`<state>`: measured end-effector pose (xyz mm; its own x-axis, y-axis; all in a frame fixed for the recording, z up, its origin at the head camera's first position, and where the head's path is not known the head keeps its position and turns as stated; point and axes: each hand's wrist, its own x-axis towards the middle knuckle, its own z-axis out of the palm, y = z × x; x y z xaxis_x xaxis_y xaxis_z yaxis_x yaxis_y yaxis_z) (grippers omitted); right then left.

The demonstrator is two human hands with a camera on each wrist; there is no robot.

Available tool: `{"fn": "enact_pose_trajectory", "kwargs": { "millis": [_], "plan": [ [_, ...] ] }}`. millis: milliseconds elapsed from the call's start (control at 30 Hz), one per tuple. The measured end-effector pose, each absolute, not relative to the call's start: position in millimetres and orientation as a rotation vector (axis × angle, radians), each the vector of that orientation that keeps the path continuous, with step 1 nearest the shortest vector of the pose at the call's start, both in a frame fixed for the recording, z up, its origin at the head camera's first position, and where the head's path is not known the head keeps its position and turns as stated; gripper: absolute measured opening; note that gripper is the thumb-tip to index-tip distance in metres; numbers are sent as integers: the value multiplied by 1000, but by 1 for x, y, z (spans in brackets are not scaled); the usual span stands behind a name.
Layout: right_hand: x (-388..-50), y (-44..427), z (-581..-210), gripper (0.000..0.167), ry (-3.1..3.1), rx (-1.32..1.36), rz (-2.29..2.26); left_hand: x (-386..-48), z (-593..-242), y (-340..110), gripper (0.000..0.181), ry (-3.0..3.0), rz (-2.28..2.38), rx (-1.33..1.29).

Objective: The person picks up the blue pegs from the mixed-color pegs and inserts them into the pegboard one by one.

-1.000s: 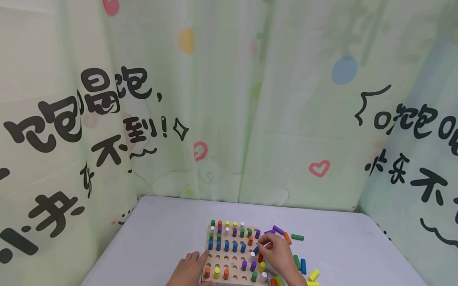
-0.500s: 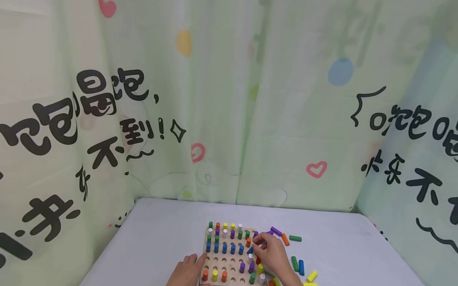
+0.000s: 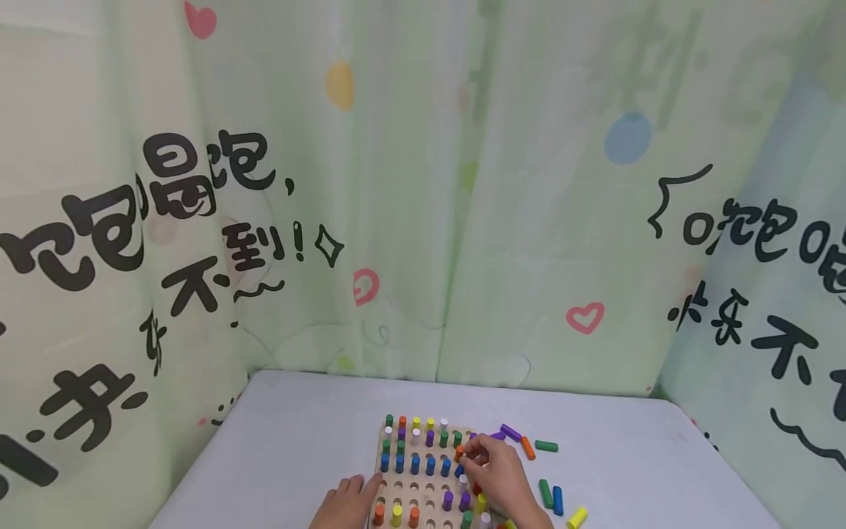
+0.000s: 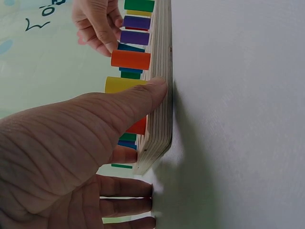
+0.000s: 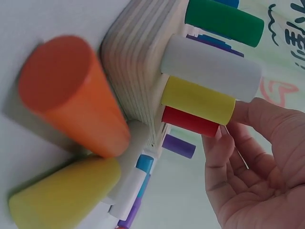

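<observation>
A wooden pegboard [image 3: 421, 495] with rows of round holes lies on the table, several coloured pegs upright in it. My left hand [image 3: 346, 503] rests against its near left corner. In the left wrist view the left thumb [image 4: 147, 93] presses the front edge, while the other fingers lie nearly straight by the left side. My right hand [image 3: 505, 477] is over the board's right part, pinching a blue peg [image 3: 459, 469] at the right end of the blue row, close to an orange peg [image 3: 459, 452]. Yellow [image 5: 198, 100] and red pegs partly cover its fingertips in the right wrist view.
Loose pegs lie right of the board, among them green [image 3: 546, 446], orange [image 3: 527, 448], purple [image 3: 510, 432], blue [image 3: 558, 501] and yellow [image 3: 577, 518]. An orange peg [image 5: 71, 95] lies close by the board's near right edge. A printed curtain [image 3: 502, 294] hangs behind the table.
The blue peg, tilted in my right fingers before, now stands lower and closer to the board, partly hidden by the fingers. My left hand stays at the corner. The head view has shifted slightly.
</observation>
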<state>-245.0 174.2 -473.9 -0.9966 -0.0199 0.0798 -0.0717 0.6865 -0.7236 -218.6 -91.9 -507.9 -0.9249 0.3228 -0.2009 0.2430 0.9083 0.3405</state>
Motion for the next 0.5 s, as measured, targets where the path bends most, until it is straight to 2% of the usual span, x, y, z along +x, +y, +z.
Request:
{"fn": "enact_pose_trajectory", "kwargs": {
  "millis": [167, 500],
  "plan": [
    [-245, 174, -473, 8, -2821, 87, 1234, -217, -508, -95, 93, 2824, 516, 476],
    [-245, 175, -472, 10, -2811, 66, 1190, -219, -506, -90, 86, 2796, 463, 391]
  ]
}}
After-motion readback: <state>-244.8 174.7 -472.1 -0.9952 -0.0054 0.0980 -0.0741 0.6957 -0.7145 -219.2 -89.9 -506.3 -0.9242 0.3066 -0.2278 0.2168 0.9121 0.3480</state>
